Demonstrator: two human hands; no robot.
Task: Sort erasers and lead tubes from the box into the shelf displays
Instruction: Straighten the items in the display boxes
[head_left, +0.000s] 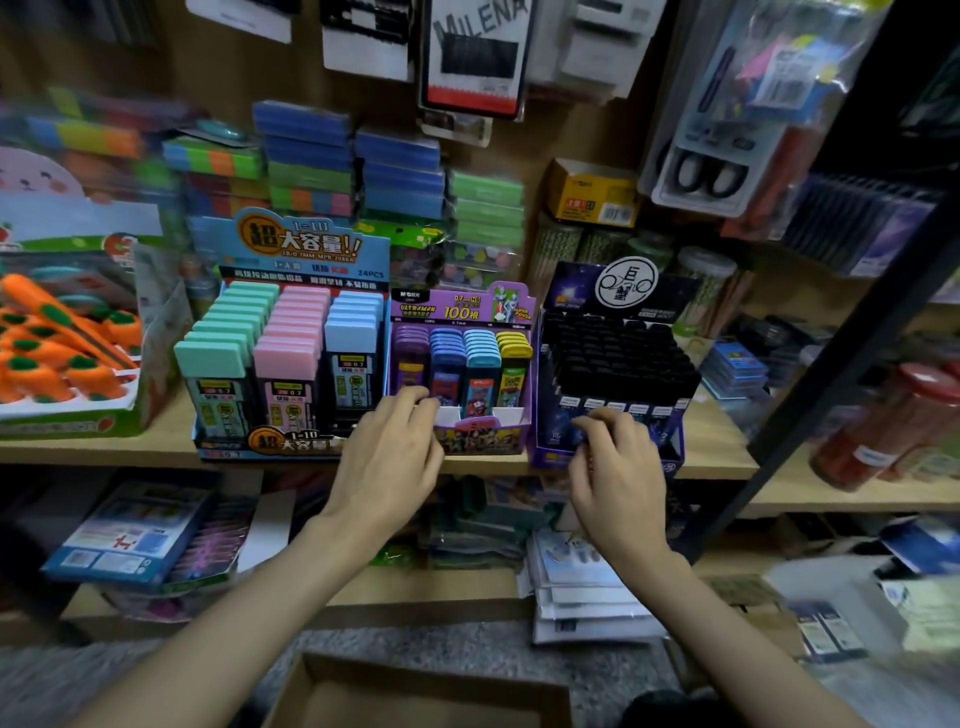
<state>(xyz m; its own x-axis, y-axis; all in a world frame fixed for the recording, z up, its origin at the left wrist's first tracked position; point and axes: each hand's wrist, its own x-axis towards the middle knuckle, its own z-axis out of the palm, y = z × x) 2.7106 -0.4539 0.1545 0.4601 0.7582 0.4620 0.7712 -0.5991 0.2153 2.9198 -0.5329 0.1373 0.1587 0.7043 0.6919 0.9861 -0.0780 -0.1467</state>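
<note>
Fingers (418, 402) curl into the display fronts, left hand (387, 457) at the twelve-o'clock purple display (467, 312), right hand (618, 467) at the two-o'clock black-capped display (618, 358), probably seating lead tubes (447, 364); any pinch is hidden.

Printed glossy cardboard forms the purple display (485, 441), smooth plastic its lead tubes (480, 358), on a matt wooden shelf (93, 451).

left hand (387, 457) at purple display (488, 439), right hand (618, 467) nearby
</note>
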